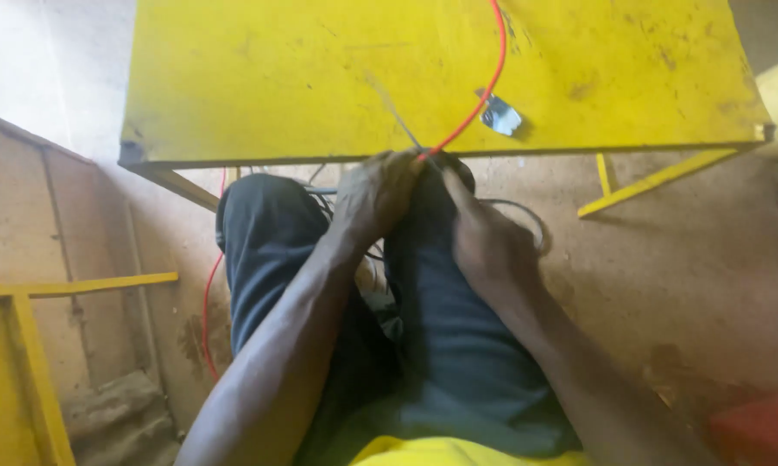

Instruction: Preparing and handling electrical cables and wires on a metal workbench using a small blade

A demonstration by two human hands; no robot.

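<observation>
I am seated with my dark-trousered knees under the near edge of a yellow metal table (320, 78). My left hand (377, 192) is closed around a red wire (480, 95) and a thin grey wire (396, 112) just at the table's edge. My right hand (484, 242) rests on my right knee, its fingers reaching up to the same bundle of wires beside the left hand. The red wire runs up and away across the tabletop. What my right fingers pinch is hidden behind the knee.
A small shiny metal piece (499, 114) lies on the tabletop right of the red wire. More red wire (208, 311) hangs down left of my leg. A yellow frame (35, 345) stands at lower left, a red object (760, 427) at lower right on the dirt floor.
</observation>
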